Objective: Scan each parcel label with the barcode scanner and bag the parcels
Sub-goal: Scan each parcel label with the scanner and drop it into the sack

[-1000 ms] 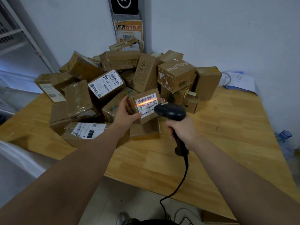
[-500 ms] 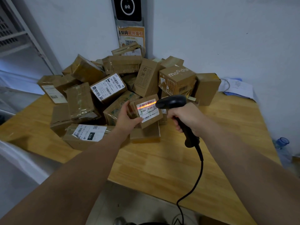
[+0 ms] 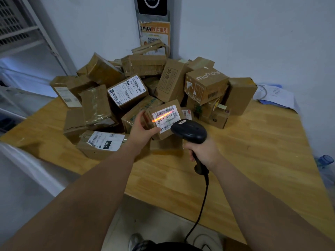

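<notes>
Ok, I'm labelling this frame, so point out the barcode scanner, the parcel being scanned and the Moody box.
barcode scanner (image 3: 190, 130): head view, top of its black head.
scanned parcel (image 3: 166, 120): head view, its white label.
Moody box (image 3: 208, 77): head view, top face by the logo.

Cardboard parcels (image 3: 164, 122) (glossy tape) — smooth wooden table (image 3: 253, 151), matt scanner (image 3: 190, 130).

Dim, bluish indoor light; wide-angle edges bend, forearms blur slightly, orange scan line glows.

Bare forearms (image 3: 87, 200) behind the left hand (image 3: 140, 130) and right hand (image 3: 204, 153); below them, a grey shoe (image 3: 135, 240) and dark clothing (image 3: 174, 246).
</notes>
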{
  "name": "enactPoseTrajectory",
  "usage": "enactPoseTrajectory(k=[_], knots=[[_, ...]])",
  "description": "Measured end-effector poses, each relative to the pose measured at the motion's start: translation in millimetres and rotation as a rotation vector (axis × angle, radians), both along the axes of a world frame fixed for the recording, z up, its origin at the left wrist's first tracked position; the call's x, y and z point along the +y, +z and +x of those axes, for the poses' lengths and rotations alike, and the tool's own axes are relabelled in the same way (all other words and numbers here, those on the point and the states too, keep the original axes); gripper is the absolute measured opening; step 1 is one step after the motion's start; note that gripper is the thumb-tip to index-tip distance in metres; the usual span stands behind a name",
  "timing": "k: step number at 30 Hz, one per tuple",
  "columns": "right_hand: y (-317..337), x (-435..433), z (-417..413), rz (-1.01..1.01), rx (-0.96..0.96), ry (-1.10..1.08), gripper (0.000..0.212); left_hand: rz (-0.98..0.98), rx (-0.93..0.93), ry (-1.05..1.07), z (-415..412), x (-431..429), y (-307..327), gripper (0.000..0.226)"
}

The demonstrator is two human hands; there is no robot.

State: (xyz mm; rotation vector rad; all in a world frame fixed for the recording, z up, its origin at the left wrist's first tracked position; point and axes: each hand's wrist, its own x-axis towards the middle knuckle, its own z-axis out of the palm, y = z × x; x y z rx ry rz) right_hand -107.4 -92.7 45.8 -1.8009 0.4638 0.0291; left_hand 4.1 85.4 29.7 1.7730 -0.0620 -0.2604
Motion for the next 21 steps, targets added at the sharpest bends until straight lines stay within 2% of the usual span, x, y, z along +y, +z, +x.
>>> enactPoseTrajectory(k=[9, 21], knots=[[-8.8, 29.5, 28.1, 0.043, -0.143, -0.028, 0.031, 0.018, -0.1, 0.099, 6.0, 36.4, 12.9, 0.089], [-14.9, 32.3, 31.2, 0.104, -0.152, -0.06, 0.035, 0.03, -0.096, 0.117, 9.3, 28.7, 6.5, 0.09]])
